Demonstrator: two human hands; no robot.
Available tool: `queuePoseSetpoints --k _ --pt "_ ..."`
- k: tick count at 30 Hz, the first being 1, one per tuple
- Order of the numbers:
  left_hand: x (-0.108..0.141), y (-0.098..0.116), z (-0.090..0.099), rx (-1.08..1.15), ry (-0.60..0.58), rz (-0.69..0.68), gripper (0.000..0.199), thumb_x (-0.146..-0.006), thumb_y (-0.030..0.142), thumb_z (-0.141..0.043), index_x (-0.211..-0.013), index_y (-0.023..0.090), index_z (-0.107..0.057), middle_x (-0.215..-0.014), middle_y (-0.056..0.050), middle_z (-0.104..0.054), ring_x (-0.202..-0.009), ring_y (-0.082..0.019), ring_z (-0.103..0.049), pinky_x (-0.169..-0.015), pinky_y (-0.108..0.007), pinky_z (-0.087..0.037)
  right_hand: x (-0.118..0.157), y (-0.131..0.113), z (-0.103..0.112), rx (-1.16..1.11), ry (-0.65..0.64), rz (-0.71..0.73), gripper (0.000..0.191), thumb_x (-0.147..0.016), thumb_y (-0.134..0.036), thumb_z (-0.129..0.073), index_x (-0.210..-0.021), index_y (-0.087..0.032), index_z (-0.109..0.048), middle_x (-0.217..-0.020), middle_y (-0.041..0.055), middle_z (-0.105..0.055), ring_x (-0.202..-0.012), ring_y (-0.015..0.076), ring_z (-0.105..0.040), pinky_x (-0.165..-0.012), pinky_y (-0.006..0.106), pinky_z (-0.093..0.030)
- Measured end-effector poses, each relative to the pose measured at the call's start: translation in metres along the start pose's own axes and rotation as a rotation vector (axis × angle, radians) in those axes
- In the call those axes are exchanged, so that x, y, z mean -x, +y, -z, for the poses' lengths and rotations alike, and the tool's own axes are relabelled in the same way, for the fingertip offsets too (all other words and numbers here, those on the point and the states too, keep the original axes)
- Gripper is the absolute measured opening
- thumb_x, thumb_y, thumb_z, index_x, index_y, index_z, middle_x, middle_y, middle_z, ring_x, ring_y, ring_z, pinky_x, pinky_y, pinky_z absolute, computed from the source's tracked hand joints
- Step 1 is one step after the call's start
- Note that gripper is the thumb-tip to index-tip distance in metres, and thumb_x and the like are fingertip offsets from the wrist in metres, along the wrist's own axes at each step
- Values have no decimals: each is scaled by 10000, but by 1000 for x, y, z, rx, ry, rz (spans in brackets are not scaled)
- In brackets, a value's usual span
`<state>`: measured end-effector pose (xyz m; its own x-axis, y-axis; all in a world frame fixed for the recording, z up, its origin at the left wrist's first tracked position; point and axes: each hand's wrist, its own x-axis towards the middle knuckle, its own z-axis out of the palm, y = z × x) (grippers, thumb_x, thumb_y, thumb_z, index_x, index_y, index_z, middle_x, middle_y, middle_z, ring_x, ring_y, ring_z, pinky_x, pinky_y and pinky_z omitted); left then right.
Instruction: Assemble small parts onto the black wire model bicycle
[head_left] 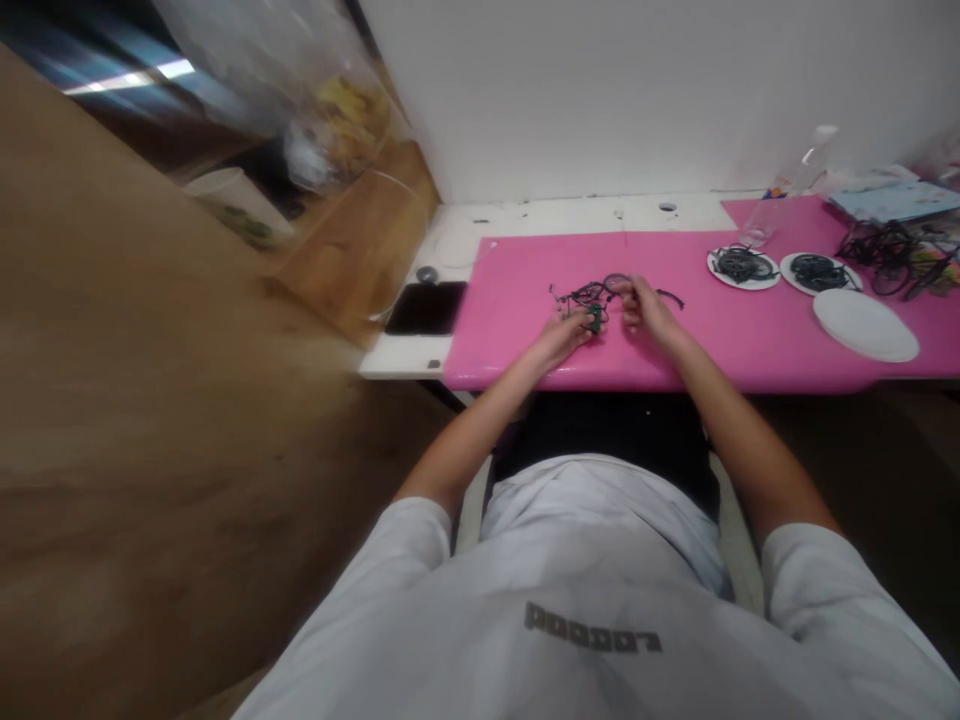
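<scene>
Head view, sole picture. Left hand rests on the pink mat that covers the worktop. Its fingers are curled shut around a small green part, which sits at the near end of a tangle of thin dark wires. Right hand lies just beside the left. Its fingertips are pinched closed on a dark wire loop, and one strand runs on to the right of that hand. The tangle lies on the mat directly ahead of the person, touching both hands. Finer detail of wires and part cannot be told; they are too small and blurred.

Right of the hands, well apart from them, stand two white plates, each holding a coil of dark wires. A third white plate lies nearer the edge with nothing on it. A larger heap of dark wires lies at the far right. A clear plastic bottle stands behind the plates, near the white wall.

Left of the mat, a black phone lies flat on the bare white worktop. A clear bag with yellowish contents sits at upper left, blurred. The person wears a white shirt.
</scene>
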<state>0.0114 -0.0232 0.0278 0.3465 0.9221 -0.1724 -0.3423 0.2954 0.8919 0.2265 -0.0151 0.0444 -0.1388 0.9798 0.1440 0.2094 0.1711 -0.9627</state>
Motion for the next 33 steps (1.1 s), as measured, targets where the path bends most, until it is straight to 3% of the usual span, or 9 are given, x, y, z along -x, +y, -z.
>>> queuePoseSetpoints --k 3,7,12,16,20,27,33 --pt "0 -1 0 26 -1 3 101 -923 126 -826 -1019 146 -802 -1122 -160 -902 -893 -178 -816 -774 -282 -568 -7 0 11 81 133 54 621 -1019 -868 -748 -1231 -290 -822 -780 7 -580 -696 214 -593 -638 344 -510" --pt "-1 -2 -1 46 5 -2 125 -915 113 -817 -1028 144 -774 -1054 -134 -894 -862 -172 -817 -739 -263 -553 -5 -8 16 225 314 249 567 -995 -791 -828 -1159 -249 -865 -1000 112 -756 -987 305 -715 -870 440 -614" --pt "0 -3 -2 24 10 -19 171 -921 127 -855 -1042 156 -737 -1042 -123 -876 -852 -166 -812 -833 -301 -589 6 -19 1 154 388 256 449 -921 -682 -943 -1056 -261 -868 -1006 103 -806 -905 285 -746 -788 423 -607" --pt "0 -3 -2 -2 1 -31 159 -933 126 -855 -1046 154 -746 -1059 -122 -862 -836 -158 -796 -934 -360 -603 12 -24 -8 107 341 259 383 -926 -619 -956 -1003 -260 -847 -1006 90 -814 -905 260 -750 -747 379 -584" --pt "2 -2 -2 11 -19 -20 118 -940 115 -843 -1025 147 -768 -1050 -110 -855 -865 -144 -783 -947 -334 -582 16 -27 -9 170 224 265 345 -1017 -597 -884 -1027 -262 -807 -1007 77 -814 -917 254 -763 -744 358 -583" --pt "1 -4 1 41 -64 -29 115 -924 115 -870 -1017 138 -806 -1014 -100 -852 -886 -143 -766 -963 -317 -551 16 -27 -4 441 94 427 222 -1111 -498 -734 -1071 -286 -786 -1124 76 -855 -982 297 -781 -922 442 -621" --pt "-1 -6 3 55 -81 -26 86 -941 100 -848 -1016 137 -828 -1035 -109 -857 -885 -141 -758 -933 -306 -536 16 -29 1 541 21 453 169 -1116 -413 -700 -1100 -275 -797 -1115 91 -858 -957 297 -772 -933 427 -596"
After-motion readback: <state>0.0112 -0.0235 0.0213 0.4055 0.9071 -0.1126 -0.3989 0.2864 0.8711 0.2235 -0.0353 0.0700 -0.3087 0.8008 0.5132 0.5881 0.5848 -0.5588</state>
